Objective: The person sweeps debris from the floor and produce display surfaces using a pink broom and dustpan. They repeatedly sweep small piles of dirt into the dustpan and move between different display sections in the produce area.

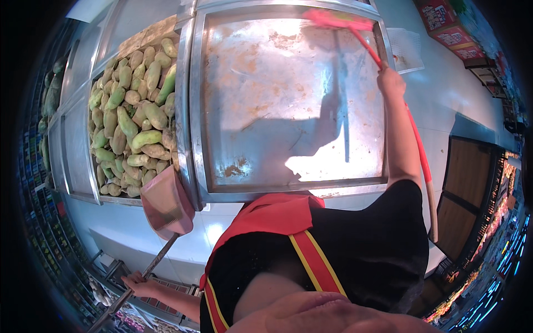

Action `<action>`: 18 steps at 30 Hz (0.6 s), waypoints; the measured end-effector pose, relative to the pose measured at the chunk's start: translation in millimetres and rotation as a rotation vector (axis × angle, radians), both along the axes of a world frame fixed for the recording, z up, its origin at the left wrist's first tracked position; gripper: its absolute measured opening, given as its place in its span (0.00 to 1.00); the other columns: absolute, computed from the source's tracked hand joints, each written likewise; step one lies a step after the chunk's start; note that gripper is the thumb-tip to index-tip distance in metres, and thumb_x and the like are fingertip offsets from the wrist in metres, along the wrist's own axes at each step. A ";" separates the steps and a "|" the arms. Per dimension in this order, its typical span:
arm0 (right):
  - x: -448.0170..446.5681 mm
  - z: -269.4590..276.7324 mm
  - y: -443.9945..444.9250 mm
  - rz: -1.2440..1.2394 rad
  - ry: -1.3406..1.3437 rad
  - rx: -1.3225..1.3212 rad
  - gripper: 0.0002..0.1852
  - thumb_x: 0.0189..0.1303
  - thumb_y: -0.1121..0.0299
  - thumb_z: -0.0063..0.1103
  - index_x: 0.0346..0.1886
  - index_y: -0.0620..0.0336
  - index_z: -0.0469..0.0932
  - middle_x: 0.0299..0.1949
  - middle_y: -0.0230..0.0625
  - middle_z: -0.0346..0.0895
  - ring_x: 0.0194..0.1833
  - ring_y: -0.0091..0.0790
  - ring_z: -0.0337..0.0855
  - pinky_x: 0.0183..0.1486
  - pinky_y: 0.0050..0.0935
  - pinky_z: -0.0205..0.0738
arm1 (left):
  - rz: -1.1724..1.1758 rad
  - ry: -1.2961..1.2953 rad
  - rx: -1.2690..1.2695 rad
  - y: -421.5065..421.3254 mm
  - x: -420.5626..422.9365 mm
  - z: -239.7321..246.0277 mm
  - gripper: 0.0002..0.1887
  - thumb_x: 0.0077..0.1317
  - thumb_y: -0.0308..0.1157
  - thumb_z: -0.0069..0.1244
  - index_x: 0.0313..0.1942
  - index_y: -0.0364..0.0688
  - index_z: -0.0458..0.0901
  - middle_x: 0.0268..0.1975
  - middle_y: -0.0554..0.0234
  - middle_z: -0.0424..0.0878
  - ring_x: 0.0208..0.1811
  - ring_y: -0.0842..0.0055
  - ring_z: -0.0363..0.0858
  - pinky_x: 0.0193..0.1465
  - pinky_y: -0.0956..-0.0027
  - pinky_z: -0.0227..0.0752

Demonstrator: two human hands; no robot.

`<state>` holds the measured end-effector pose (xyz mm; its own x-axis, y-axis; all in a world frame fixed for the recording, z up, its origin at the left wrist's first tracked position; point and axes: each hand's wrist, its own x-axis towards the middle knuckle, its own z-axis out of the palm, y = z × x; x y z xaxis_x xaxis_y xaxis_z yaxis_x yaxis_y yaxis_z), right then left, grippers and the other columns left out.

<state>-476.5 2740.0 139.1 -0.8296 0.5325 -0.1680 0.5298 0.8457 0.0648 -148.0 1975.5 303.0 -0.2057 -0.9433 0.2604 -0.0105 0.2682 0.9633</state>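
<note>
My right hand (391, 82) grips the red handle of a broom (339, 21). The broom's pink head is blurred and lies at the far right end of a shallow metal display tray (266, 91). Brown dirt stains and small bits of debris mark the tray's bottom, and my shadow falls across it. At the lower left my left hand (139, 284) is closed around the long handle of a pink dustpan (168, 204). The dustpan hangs by the near corner of the neighbouring bin, its pan overlapping the heap of green radishes (133, 112) in view.
More metal bins (73, 154) adjoin on the left, with dark green melons (53, 89) beyond. Red cartons (452, 29) stand at the upper right. A white perforated sheet (404, 49) lies beside the tray. Dark crates with brown panels (462, 195) stand at the right.
</note>
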 end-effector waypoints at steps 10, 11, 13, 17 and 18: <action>86.9 -71.3 -19.7 0.046 -0.077 -0.059 0.24 0.67 0.59 0.43 0.66 0.48 0.64 0.41 0.50 0.82 0.42 0.53 0.83 0.45 0.50 0.76 | -0.007 -0.015 -0.049 -9.7 12.1 -4.9 0.26 0.70 0.33 0.46 0.17 0.50 0.49 0.17 0.75 0.45 0.18 0.82 0.44 0.25 0.71 0.45; 116.3 -67.2 -34.7 0.047 -0.109 -0.095 0.25 0.67 0.60 0.44 0.67 0.46 0.62 0.39 0.50 0.82 0.40 0.53 0.83 0.43 0.50 0.77 | -0.007 -0.001 -0.032 -9.9 11.6 -5.4 0.26 0.70 0.33 0.46 0.17 0.50 0.49 0.17 0.75 0.45 0.18 0.82 0.44 0.25 0.71 0.45; 171.3 -54.5 -66.8 0.081 -0.111 -0.170 0.26 0.66 0.61 0.47 0.68 0.43 0.61 0.35 0.49 0.82 0.37 0.54 0.83 0.41 0.49 0.77 | -0.040 0.018 -0.039 -12.3 10.4 -6.7 0.26 0.70 0.33 0.46 0.16 0.50 0.50 0.17 0.74 0.45 0.18 0.82 0.45 0.25 0.71 0.45; 237.7 -31.2 -119.5 0.099 -0.135 -0.341 0.29 0.64 0.60 0.54 0.69 0.37 0.61 0.28 0.48 0.81 0.32 0.52 0.83 0.37 0.47 0.77 | 0.022 0.048 0.036 -22.0 13.6 -8.0 0.26 0.70 0.33 0.46 0.16 0.50 0.50 0.17 0.74 0.45 0.18 0.82 0.45 0.25 0.72 0.46; 241.9 -25.5 -120.4 0.119 -0.093 -0.333 0.29 0.63 0.60 0.55 0.68 0.34 0.62 0.28 0.48 0.81 0.32 0.51 0.83 0.37 0.48 0.76 | -0.007 0.052 0.040 -24.7 15.7 -8.3 0.26 0.70 0.33 0.46 0.16 0.50 0.50 0.17 0.74 0.46 0.18 0.82 0.45 0.25 0.72 0.46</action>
<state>-234.6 2619.5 113.6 -0.8554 0.3366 -0.3938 0.4312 0.8839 -0.1812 -132.3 1950.8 294.7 -0.1993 -0.9519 0.2326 0.0411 0.2290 0.9726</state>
